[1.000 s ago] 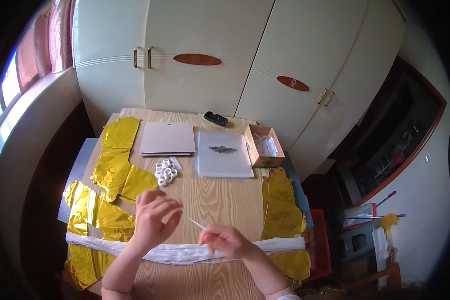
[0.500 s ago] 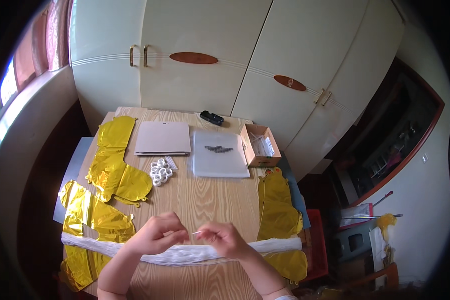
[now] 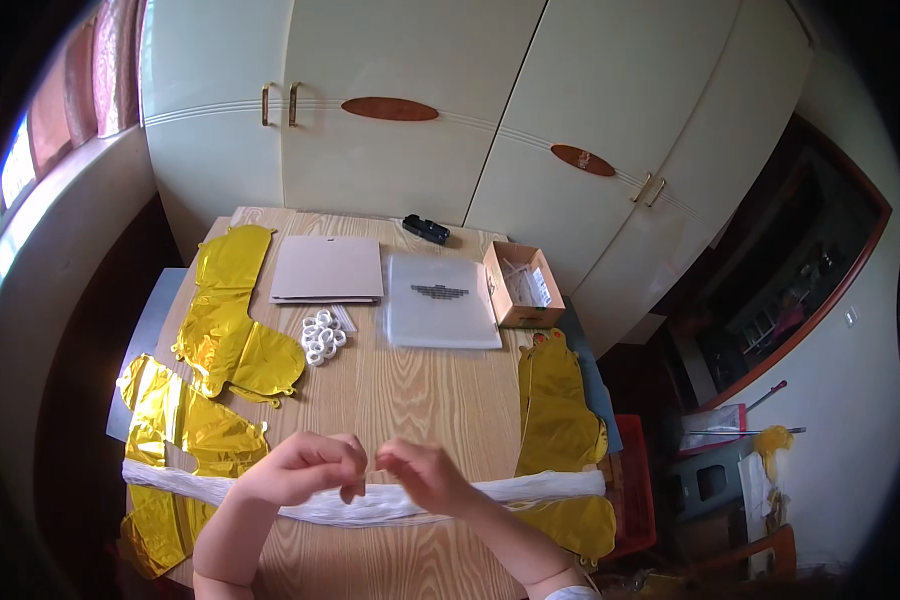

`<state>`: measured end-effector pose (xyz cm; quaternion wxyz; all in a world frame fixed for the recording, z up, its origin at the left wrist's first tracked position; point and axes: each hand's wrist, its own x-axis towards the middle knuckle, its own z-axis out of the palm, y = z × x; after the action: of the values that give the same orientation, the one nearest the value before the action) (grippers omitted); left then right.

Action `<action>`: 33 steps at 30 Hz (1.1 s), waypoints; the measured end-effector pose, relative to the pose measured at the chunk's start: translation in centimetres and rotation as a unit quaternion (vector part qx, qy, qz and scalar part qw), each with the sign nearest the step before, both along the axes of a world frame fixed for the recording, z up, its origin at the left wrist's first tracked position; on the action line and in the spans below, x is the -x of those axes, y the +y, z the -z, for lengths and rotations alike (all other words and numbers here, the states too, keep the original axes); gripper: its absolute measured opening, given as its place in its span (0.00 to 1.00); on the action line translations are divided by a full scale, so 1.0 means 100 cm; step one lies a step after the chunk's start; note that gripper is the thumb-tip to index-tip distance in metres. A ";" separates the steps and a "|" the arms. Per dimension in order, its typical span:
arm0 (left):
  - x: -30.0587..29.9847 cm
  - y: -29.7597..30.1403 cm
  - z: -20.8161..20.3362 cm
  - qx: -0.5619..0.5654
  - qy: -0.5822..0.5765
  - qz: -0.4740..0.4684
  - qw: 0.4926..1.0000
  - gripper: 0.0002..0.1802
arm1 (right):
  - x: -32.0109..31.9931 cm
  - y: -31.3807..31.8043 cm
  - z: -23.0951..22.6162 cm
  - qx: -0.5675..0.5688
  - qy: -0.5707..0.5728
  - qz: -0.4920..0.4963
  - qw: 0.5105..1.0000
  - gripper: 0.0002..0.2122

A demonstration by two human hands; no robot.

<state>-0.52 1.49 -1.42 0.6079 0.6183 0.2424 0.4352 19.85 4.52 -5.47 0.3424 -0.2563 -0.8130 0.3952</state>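
Note:
My left hand point(image 3: 310, 468) and my right hand point(image 3: 426, 477) are close together over the near part of the table, fingers curled and thumbs bent in. Whatever they pinch is hidden or too fine to name. Below them a long bundle of white strings point(image 3: 395, 507) lies across the table from side to side. At its left end it crosses a crumpled gold foil balloon point(image 3: 195, 425); at its right end it crosses more flat gold foil point(image 3: 560, 415). Farther left lies another gold foil balloon point(image 3: 232, 310).
White ring-shaped rolls point(image 3: 322, 338) sit near the table's middle, before a stack of grey-brown card point(image 3: 327, 268). Beside it are clear plastic bags point(image 3: 442, 315), an open cardboard box point(image 3: 522, 312) and a black object point(image 3: 426, 229). A red crate point(image 3: 636, 490) stands off the right edge.
My hands have drawn closer together, and the right has shifted slightly left. The small white bit seen at the right fingertips no longer shows.

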 end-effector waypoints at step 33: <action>-0.010 -0.002 -0.004 -0.036 -0.075 -0.048 0.995 0.05 | 0.004 -0.012 -0.010 -0.184 -0.029 0.028 0.982 0.05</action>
<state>0.51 1.28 -1.06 0.5798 0.5930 0.2100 0.5177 19.43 3.37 -4.46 0.3707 -0.2234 -0.8740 0.2210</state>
